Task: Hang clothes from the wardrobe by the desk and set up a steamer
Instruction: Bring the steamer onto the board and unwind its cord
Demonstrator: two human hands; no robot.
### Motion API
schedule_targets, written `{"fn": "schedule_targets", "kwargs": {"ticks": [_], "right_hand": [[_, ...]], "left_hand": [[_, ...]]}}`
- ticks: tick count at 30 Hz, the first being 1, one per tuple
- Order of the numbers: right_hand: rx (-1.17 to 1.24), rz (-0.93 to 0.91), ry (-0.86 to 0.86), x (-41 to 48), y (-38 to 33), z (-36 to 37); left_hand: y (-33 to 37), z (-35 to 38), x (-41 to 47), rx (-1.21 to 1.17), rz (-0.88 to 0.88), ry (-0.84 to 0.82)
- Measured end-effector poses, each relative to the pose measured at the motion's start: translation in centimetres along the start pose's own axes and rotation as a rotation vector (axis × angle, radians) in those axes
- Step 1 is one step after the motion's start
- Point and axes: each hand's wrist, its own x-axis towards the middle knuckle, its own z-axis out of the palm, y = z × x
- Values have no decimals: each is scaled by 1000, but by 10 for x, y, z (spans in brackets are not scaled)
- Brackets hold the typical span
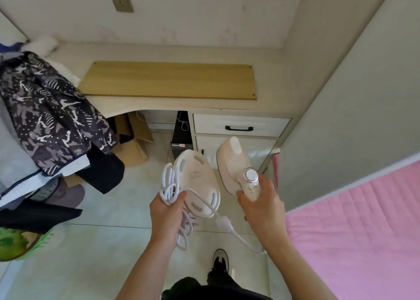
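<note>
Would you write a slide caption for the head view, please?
Left hand holds white oval base and coiled white cord; right hand grips cream handheld steamer.

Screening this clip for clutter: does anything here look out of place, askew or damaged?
Yes. A loose yellow-brown wooden board with bare screw holes lies flat on the pale desk, apparently unattached. A dark patterned garment hangs in a heap at the desk's left end, and a brown cardboard box lies underneath, flaps splayed.
</note>
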Motion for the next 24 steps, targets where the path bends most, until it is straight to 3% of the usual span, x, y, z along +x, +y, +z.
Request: {"fn": "schedule_targets", "kwargs": {"ticks": [15,24], "right_hand": [[-31,33,-39,156,-75,21],[-15,113,93,253,-144,58]], "left_hand": [[87,82,136,-22,-37,-33],[165,126,253,121,-18,-143]]}}
